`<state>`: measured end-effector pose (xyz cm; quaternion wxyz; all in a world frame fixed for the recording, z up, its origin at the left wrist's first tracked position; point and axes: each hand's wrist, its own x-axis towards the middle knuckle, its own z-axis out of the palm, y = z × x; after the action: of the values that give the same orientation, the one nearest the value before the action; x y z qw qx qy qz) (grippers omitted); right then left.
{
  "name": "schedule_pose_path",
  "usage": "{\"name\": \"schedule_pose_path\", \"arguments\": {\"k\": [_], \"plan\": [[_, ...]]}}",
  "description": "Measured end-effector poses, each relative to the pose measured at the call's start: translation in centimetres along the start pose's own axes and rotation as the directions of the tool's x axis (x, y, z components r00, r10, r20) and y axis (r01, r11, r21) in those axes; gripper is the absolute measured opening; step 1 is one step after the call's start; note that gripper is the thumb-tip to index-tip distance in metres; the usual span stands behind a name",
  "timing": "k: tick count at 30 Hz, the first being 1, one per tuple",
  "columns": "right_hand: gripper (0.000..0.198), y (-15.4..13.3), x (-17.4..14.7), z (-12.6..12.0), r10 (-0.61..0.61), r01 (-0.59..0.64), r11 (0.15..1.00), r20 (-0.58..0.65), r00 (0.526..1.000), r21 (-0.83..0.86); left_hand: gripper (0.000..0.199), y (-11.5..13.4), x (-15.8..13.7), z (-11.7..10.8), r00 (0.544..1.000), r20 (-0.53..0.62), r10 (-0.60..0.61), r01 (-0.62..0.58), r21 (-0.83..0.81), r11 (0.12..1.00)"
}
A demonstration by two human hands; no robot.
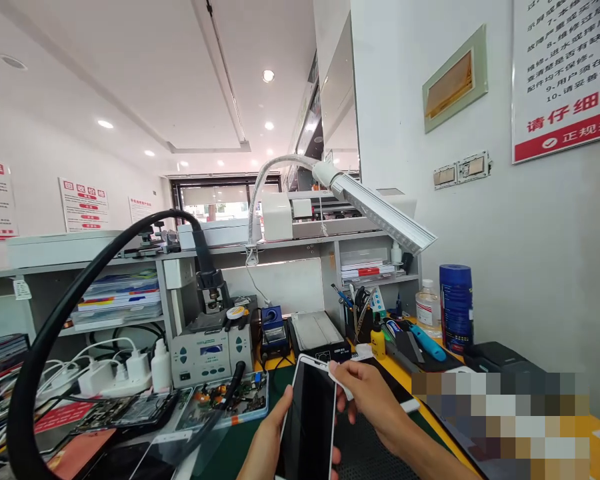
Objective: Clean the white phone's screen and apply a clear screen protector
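Note:
My left hand (266,437) is closed round a white-framed phone (307,423), thumb on its left edge and fingertips showing at its right edge. The phone is tilted up with its dark screen toward me. At its top right corner is my right hand (367,393), thumb and forefinger pinched on a small white piece (347,392). Whether that piece is a wipe or a flat tool I cannot tell. Behind my right hand a second white phone (409,403) lies on the bench, partly hidden. A dark mat (367,447) lies under my hands.
A grey hot-air station (210,353) stands at left, its thick black hose (45,313) arching close by. A tray of circuit boards (250,400) sits before it. Right are a yellow bottle (378,341), tool holder (359,321) and blue can (456,307). A lamp (380,207) hangs above.

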<state>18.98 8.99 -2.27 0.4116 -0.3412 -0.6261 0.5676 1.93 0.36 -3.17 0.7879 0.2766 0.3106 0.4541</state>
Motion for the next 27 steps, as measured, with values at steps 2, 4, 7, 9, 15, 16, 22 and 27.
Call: {"name": "schedule_pose_path", "arguments": {"k": [2, 4, 7, 9, 15, 16, 22, 27], "plan": [[0.050, 0.2, 0.1, -0.1, 0.012, -0.012, 1.000, -0.002, 1.000, 0.006, 0.073, 0.1, 0.0, 0.0, 1.000, 0.009, -0.002, 0.002, 0.004, 1.000], [0.050, 0.4, 0.3, -0.1, 0.027, -0.027, 0.999, 0.004, 1.000, 0.020, 0.055, 0.1, -0.3, 0.3, 1.000, 0.009, 0.012, -0.012, 0.007, 1.000], [0.050, 0.5, 0.5, -0.2, 0.050, -0.051, 0.998, 0.009, 0.999, 0.035, 0.041, -0.1, -0.7, 0.7, 0.999, 0.002, 0.040, -0.040, 0.006, 0.999], [0.050, 0.4, 0.4, -0.2, 0.061, -0.061, 0.998, 0.016, 0.998, 0.029, 0.048, -0.3, -0.9, 1.1, 0.998, -0.008, 0.058, -0.058, 0.003, 0.998], [0.052, -0.4, 0.0, -0.2, 0.167, -0.167, 0.986, 0.067, 0.984, -0.008, 0.062, -0.6, -1.2, 2.4, 0.991, -0.009, 0.135, -0.135, 0.015, 0.991], [0.052, -0.4, 0.0, -0.3, 0.183, -0.182, 0.983, 0.072, 0.981, -0.015, 0.063, -0.6, -1.3, 2.6, 0.990, -0.003, 0.142, -0.142, 0.020, 0.990], [0.056, -0.6, -0.4, -0.3, 0.121, -0.118, 0.991, 0.042, 0.992, -0.068, 0.072, -1.0, -1.2, 2.9, 0.990, 0.026, 0.135, -0.136, 0.032, 0.990], [0.061, -1.0, -0.8, 0.1, 0.141, -0.137, 0.980, 0.022, 0.990, -0.143, 0.068, -1.2, -0.6, 2.2, 0.991, 0.037, 0.129, -0.130, 0.023, 0.991]]}}
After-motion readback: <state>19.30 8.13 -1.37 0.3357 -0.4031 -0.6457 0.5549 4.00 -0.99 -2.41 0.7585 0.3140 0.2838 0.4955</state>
